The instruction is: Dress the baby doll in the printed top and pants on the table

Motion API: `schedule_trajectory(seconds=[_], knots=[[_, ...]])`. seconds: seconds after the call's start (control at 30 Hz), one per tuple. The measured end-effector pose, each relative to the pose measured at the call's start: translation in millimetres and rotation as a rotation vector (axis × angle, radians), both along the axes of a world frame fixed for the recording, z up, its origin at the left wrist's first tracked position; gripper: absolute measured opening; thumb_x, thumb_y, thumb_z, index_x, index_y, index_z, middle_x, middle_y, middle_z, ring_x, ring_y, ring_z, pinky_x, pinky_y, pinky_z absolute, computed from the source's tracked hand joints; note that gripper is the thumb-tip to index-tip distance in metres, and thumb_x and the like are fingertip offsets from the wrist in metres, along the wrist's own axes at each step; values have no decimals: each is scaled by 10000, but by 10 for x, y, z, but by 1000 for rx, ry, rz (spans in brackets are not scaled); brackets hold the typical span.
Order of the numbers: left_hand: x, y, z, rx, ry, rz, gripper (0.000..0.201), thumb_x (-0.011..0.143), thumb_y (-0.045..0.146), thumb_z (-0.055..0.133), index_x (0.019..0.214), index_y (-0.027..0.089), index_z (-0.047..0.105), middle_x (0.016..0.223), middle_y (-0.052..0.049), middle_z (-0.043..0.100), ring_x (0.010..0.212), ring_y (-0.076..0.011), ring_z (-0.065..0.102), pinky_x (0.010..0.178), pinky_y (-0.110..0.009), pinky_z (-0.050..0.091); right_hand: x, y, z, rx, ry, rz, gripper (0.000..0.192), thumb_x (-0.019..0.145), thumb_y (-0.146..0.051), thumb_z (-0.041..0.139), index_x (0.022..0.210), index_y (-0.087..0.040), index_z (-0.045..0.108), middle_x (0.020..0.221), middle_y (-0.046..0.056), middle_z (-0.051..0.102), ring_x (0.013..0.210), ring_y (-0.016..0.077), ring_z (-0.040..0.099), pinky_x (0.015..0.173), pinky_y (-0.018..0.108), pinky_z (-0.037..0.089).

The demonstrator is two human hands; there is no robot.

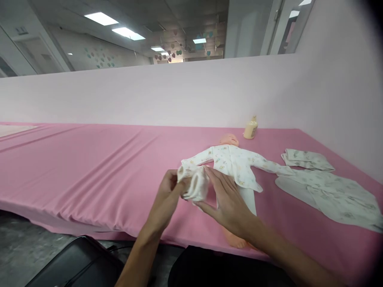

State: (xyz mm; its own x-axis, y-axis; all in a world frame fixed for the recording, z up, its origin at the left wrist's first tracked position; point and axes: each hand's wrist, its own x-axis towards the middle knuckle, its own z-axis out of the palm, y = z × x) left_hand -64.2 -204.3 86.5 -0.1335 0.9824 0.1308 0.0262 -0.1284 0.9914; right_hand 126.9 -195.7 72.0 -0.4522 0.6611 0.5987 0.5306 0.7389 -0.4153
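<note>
Both my hands grip a small bunched white cloth [199, 185], held up above the bed's near edge. My left hand [169, 193] pinches it from the left, with the thumb pushed into a fold. From the right, my right hand [229, 197] closes on it between thumb and fingers. What kind of item the cloth is cannot be made out. Behind my hands a baby doll [229, 139] lies on its back, head toward the wall. It wears a white printed baby shirt [223, 159], spread open at one side. My right arm partly hides its legs.
A pump bottle [250, 128] stands beyond the doll near the wall. To the right lie a folded printed cloth [308, 158] and a spread baby garment [344, 195]. The pink sheet [89, 171] has creases on the left. A black chair [80, 263] sits below the edge.
</note>
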Motion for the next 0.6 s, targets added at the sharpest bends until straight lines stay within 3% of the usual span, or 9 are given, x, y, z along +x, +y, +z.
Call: schedule_trajectory(seconds=[0.1, 0.2, 0.27, 0.37, 0.47, 0.6], knots=[[205, -51, 37, -28, -96, -254, 300, 865, 354, 632, 1115, 221, 534, 919, -9, 592, 731, -120, 538, 661, -251, 477, 11, -4, 68, -192, 33, -32, 375, 874, -336, 618, 1221, -243, 510, 1095, 56, 647, 998, 252, 588, 869, 431, 472], [199, -49, 27, -22, -60, -353, 511, 877, 384, 642, 1338, 289, 441, 1008, -28, 586, 815, -138, 547, 717, -267, 480, 180, -44, 133, -409, 93, -24, 62, 867, -263, 592, 885, -230, 543, 764, -23, 584, 683, 157, 504, 639, 309, 422], [154, -22, 9, 28, 18, -335, 607, 856, 384, 676, 1403, 323, 419, 1164, -56, 568, 989, -171, 544, 817, -279, 474, 295, -95, 184, -502, 146, 28, 79, 852, -216, 587, 818, -224, 516, 713, -41, 531, 640, 130, 448, 594, 274, 377], [136, 24, -9, 78, 60, -382, 498, 845, 377, 691, 1316, 289, 555, 1324, -76, 537, 1133, -216, 522, 937, -311, 449, 392, -161, 257, -612, 244, 82, 112, 841, -222, 623, 923, -231, 547, 825, -31, 568, 732, 132, 492, 636, 260, 403], [188, 59, -9, 33, -52, -512, 423, 833, 373, 706, 1220, 225, 617, 1159, -89, 640, 988, -205, 602, 867, -302, 479, 421, -184, 314, -633, 299, 54, 254, 814, -293, 698, 1007, -228, 546, 921, -8, 597, 828, 153, 536, 701, 274, 442], [214, 83, 28, -71, -152, -584, 455, 797, 375, 744, 1197, 210, 606, 869, -46, 652, 727, -141, 599, 663, -240, 464, 491, -182, 380, -577, 278, -34, 310, 795, -437, 727, 857, -205, 531, 813, -3, 570, 766, 157, 537, 649, 278, 449]])
